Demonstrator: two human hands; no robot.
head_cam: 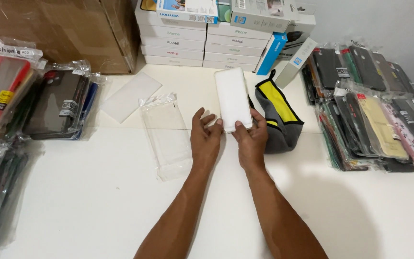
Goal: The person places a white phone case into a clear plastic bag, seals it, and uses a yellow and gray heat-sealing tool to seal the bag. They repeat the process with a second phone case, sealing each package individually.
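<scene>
I pinch the white slab (233, 98) at its near end — right hand (251, 141) clamped, left hand (205, 141) open, fingertips touching — it looks stiff, light, slippery.

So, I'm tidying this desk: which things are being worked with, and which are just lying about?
In hand:
right hand and left hand on the white flat piece

Lying about:
clear plastic sleeve
grey and yellow cloth
bagged phone cases
stacked white boxes

Head view, steeply down, close over table (97, 201)
</scene>
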